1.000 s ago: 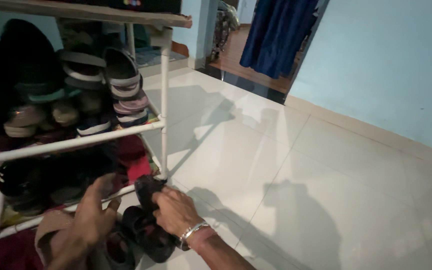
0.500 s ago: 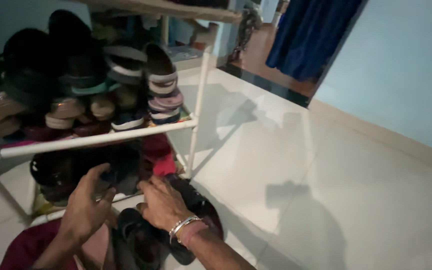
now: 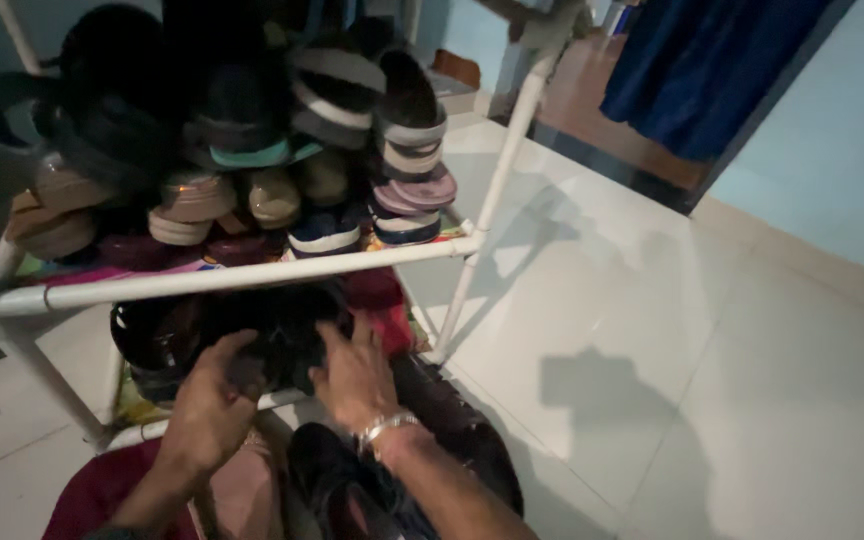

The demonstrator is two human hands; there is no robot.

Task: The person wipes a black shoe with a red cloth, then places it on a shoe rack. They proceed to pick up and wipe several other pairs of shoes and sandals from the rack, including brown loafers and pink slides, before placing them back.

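Observation:
Both my hands reach into the lower shelf of a white pipe shoe rack [image 3: 252,272]. My left hand [image 3: 214,400] has its fingers curled on a dark shoe [image 3: 272,345] on that shelf. My right hand [image 3: 355,372], with silver bangles at the wrist, lies spread on the same dark shoe from the right. Below my right forearm, a pair of black shoes [image 3: 432,440] lies on the floor. It is too dark to tell how firmly either hand grips.
The upper shelf is packed with several sandals and slippers [image 3: 282,150] stood on edge. A red item [image 3: 382,300] sits at the lower shelf's right end. Maroon cloth [image 3: 92,495] lies at bottom left. White tiled floor [image 3: 672,330] spreads right toward a blue curtain [image 3: 702,70] in a doorway.
The view has moved closer to the rack. Both hands have moved up from the black shoes on the floor onto the dark shoe on the lower shelf.

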